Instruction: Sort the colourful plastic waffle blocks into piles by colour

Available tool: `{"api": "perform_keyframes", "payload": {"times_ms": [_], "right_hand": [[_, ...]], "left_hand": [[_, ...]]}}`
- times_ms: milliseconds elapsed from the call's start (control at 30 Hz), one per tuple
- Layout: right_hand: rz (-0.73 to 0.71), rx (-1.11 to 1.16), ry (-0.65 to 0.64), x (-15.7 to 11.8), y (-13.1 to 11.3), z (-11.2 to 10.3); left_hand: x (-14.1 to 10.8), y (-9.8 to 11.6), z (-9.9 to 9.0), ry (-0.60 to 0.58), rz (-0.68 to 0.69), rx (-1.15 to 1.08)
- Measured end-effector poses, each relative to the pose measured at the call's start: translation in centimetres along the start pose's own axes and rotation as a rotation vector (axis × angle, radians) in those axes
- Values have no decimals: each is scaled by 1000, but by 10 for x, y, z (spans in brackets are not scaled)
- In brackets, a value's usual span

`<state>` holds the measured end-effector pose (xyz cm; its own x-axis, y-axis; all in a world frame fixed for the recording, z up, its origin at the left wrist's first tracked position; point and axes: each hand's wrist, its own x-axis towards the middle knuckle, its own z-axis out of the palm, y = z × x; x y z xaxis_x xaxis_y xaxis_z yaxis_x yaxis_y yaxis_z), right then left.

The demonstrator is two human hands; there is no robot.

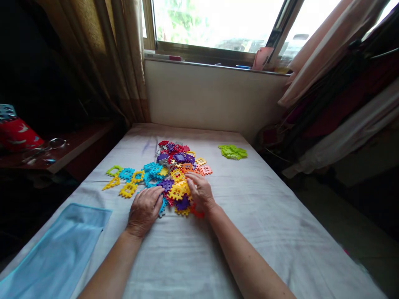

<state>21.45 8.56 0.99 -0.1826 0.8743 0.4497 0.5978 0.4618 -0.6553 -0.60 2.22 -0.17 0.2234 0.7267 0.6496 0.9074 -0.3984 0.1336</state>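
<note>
Interlocking plastic tiles with toothed edges, in many colours, lie in a loose pile [177, 166] on the bed. My left hand [145, 207] rests at the pile's near left edge, fingers loosely bent beside a purple tile [166, 185] and a blue tile [162, 207]. Curved around the right side, my right hand [200, 192] has its fingertips by yellow window-shaped tiles [177, 192]. Neither hand shows a tile clearly gripped, though the undersides of the fingers are hidden. A red-orange tile [197, 211] lies partly below my right wrist.
Light green tiles [233, 152] form a separate heap at the back right. Left of the main pile lie several yellow, blue and green tiles [127, 190]. A light blue cloth [59, 245] covers the near left. Glasses [56, 143] sit on the side table; hanging clothes [352, 95] are at right.
</note>
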Motion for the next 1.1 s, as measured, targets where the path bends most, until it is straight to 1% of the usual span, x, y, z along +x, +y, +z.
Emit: {"api": "perform_keyframes", "payload": {"times_ms": [67,100,167,200,267,367,433,500,700,833,900,967,1100], "right_hand": [[138,-43,111,-3,22,-20],[198,-82,144,-7,32,-29],[270,-158,159,-19,47,-43],[274,-190,139,-26,50,-47],[229,-234,74,-40,50,-51],[134,-261,-15,-54,38,-51],[117,-272,-42,-58,31,-50],[125,-286,-55,-59,28,-49],[165,-305,-73,-60,29,-48],[172,-359,-74,-63,30,-49],[177,-383,-47,-66,34,-53],[199,-404,12,-70,41,-59],[306,-477,144,-81,61,-80]], "left_hand": [[0,7,-1,-5,4,-3],[0,12,0,-16,17,-12],[-2,26,0,-46,55,-39],[-2,33,1,-63,78,-52],[-4,47,2,-105,119,-71],[-5,56,3,-181,143,-82],[-6,56,4,-219,127,-89],[-7,54,5,-231,103,-95],[-9,53,8,-177,83,-68],[-11,53,9,-155,84,-47],[-12,53,9,-156,75,-50],[-13,52,10,-153,64,-54],[-14,52,8,-126,61,-64]]}}
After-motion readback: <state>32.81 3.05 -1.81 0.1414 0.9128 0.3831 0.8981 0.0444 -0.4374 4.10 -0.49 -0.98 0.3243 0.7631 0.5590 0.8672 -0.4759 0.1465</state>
